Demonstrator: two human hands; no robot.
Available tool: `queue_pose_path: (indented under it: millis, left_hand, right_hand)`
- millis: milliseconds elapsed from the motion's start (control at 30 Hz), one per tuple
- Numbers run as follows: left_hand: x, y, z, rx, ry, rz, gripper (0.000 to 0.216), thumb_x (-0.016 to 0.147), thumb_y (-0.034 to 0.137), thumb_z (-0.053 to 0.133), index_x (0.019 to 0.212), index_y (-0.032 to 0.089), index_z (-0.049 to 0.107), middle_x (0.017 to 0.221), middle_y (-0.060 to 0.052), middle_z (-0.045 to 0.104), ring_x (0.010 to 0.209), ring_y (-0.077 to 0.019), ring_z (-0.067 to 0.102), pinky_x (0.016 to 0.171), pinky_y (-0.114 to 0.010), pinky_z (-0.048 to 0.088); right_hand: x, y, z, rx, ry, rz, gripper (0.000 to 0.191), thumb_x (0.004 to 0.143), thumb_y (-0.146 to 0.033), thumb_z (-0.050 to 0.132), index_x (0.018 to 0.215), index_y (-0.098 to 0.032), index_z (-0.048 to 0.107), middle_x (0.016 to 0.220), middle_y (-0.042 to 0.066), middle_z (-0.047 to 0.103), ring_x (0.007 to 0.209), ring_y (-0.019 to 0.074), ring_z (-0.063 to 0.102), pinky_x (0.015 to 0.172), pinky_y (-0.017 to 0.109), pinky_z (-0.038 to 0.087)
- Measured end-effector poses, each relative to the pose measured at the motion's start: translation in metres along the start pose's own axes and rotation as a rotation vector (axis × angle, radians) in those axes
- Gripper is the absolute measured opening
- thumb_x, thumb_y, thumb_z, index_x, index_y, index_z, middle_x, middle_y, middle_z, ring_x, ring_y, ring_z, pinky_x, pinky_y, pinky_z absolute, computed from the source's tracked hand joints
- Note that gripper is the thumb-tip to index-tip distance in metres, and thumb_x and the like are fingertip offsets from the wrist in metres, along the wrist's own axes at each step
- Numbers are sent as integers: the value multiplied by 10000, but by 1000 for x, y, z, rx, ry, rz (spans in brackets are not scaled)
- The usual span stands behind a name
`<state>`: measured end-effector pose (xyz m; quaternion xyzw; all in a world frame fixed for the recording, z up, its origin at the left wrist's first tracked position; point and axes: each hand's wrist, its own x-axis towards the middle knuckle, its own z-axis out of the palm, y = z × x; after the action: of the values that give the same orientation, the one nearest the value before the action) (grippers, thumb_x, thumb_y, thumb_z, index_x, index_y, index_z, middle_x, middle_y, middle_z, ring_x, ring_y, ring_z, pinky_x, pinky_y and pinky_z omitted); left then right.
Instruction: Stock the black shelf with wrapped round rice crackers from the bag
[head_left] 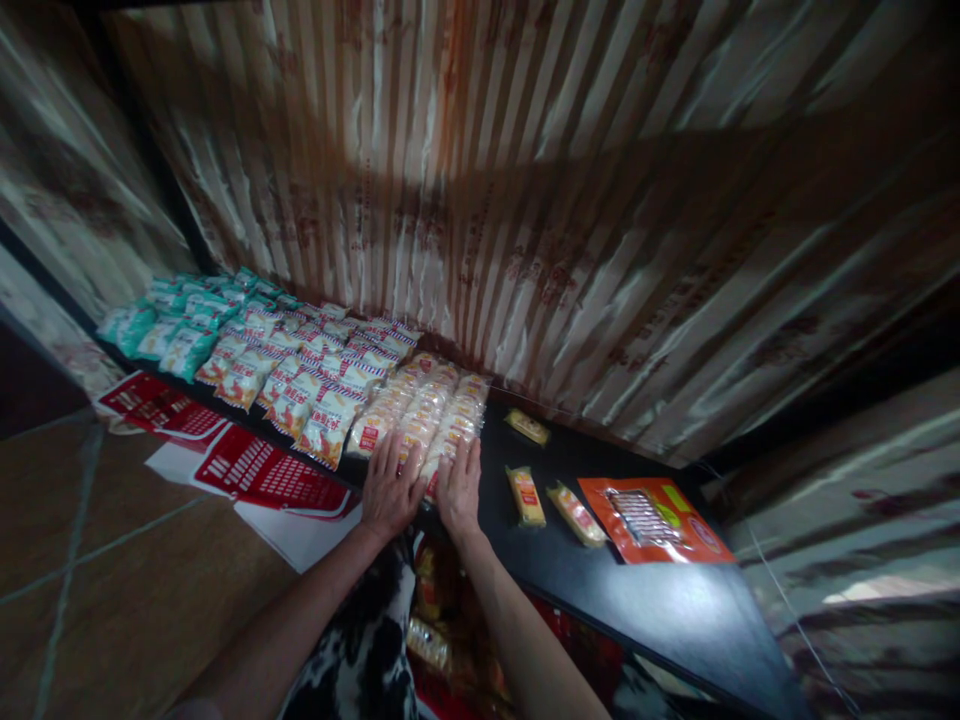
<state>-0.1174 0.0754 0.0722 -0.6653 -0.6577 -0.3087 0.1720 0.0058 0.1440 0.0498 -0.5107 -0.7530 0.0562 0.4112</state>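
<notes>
Rows of clear-wrapped pale snack packets [430,395] lie on a black shelf [555,440]. My left hand [391,492] rests on the front ends of these rows, its fingers stretched forward over the wrappers. Close beside it, my right hand [460,492] lies along the right-hand row with fingers extended, touching the nearest packets. Both hands are open, and neither is closed around a packet. White and orange snack bags [330,405] with striped tops stand in rows just left of the clear packets.
Teal bags [187,345] fill the shelf's left end. Right of my hands lie a few yellow-wrapped bars [526,497] and an orange package [660,520]. Red printed sheets [270,482] lie along the front left. A pleated curtain [465,200] hangs behind. Below the shelf are more wrapped packets [430,643].
</notes>
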Motion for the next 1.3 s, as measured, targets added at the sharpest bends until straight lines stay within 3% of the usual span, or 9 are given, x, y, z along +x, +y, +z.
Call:
queue_pose_path:
  millis: [167, 333, 467, 700, 833, 1100, 1300]
  left_hand:
    - [2, 5, -5, 4, 12, -19, 567, 843, 387, 485, 1357, 173, 375, 1470, -158, 250, 1371, -322, 160, 1063, -524, 250]
    - [2, 5, -2, -8, 3, -15, 551, 848, 375, 475, 1355, 181, 383, 1458, -157, 278, 1362, -316, 197, 1063, -520, 256]
    - [1, 3, 3, -25, 12, -24, 537, 852, 388, 468, 1344, 184, 405, 1452, -150, 297, 1358, -314, 214, 1068, -520, 253]
    - [-4, 1, 8, -23, 50, -35, 582, 851, 416, 472, 1372, 182, 358, 1462, -145, 274, 1365, -307, 190, 1067, -526, 248]
    - [-6, 1, 9, -38, 73, -32, 582, 854, 418, 469, 1362, 152, 368, 1449, -163, 295, 1368, -308, 181, 1066, -533, 246]
    - [-6, 3, 0, -44, 45, -56, 555, 863, 396, 442, 1348, 131, 388, 1459, -166, 268, 1371, -309, 165, 1080, -532, 216]
    - [-14, 1, -6, -22, 43, -69, 500, 874, 307, 399, 1332, 107, 409, 1464, -174, 250, 1373, -304, 159, 1078, -521, 225]
  right_hand:
    - [3, 3, -5, -12, 49, 10, 534, 930, -391, 256, 1398, -134, 272, 1454, 198, 232, 1334, 298, 235, 1005, 525, 317]
    - [3, 1, -4, -67, -17, 69, 525, 927, -403, 246, 1378, -145, 324, 1435, 191, 282, 1296, 304, 300, 954, 499, 368]
    - [2, -2, -5, -61, -55, 106, 540, 923, -426, 244, 1379, -150, 326, 1437, 193, 279, 1294, 312, 296, 937, 499, 375]
    - [-1, -8, -16, -37, 12, 97, 530, 921, -417, 250, 1393, -178, 290, 1456, 182, 213, 1315, 310, 246, 954, 516, 346]
    - [-15, -9, -29, -33, 57, 151, 508, 925, -400, 241, 1377, -180, 310, 1443, 190, 228, 1303, 314, 264, 938, 523, 355]
    - [-61, -10, -58, 146, 45, 137, 439, 939, -337, 260, 1327, -167, 373, 1423, 153, 306, 1311, 227, 288, 1032, 471, 316]
    - [-64, -9, -60, 193, 47, 189, 448, 927, -383, 287, 1256, -132, 458, 1382, 173, 370, 1288, 226, 336, 1035, 457, 323]
